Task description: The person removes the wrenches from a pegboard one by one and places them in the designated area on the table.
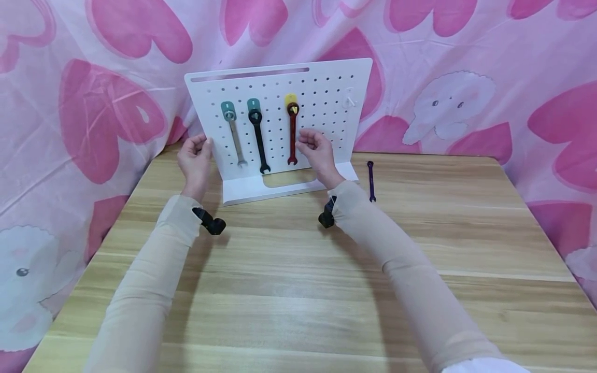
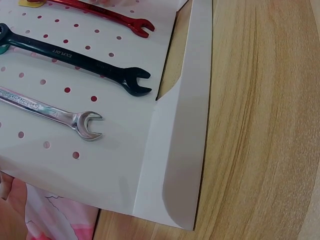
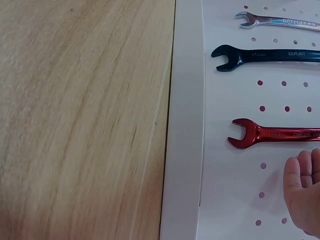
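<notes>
A white pegboard (image 1: 275, 129) on an L-shaped stand leans back on the wooden table. My left hand (image 1: 193, 161) grips its left edge between thumb and fingers; in the left wrist view the board hides part of that hand (image 2: 12, 210). Three wrenches hang on the board: a silver wrench (image 1: 235, 137), a black wrench (image 1: 259, 140) and a red wrench (image 1: 293, 134). Just right of the red wrench, my right hand (image 1: 319, 155) holds its fingers loosely bent with nothing in them. In the right wrist view, a small gap separates that hand (image 3: 305, 192) from the red wrench (image 3: 280, 134).
A purple wrench (image 1: 371, 181) lies on the table (image 1: 289, 290) right of the stand. High on the board's right side sits a clear hook (image 1: 350, 98). Behind everything hangs a pink patterned cloth (image 1: 443, 52).
</notes>
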`<move>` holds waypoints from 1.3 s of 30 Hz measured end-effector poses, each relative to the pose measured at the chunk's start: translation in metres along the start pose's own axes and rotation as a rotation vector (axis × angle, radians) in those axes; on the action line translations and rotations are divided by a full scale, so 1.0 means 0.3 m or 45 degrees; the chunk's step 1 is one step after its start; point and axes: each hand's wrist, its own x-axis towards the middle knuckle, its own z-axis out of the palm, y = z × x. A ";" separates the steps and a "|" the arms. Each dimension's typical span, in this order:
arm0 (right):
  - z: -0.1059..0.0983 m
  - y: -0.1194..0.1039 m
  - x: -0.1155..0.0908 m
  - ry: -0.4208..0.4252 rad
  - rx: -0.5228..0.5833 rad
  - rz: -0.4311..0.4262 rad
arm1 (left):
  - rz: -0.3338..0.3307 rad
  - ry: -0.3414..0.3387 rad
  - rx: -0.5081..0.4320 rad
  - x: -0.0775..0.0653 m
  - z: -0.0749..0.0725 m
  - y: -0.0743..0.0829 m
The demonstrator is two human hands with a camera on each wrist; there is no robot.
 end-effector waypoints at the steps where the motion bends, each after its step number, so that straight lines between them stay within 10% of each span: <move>1: 0.001 -0.012 -0.008 -0.003 -0.006 0.001 | 0.009 0.003 0.003 0.000 0.001 -0.001; 39: 0.041 0.056 0.035 -0.017 0.016 0.037 | 0.002 0.006 -0.035 -0.001 0.004 -0.003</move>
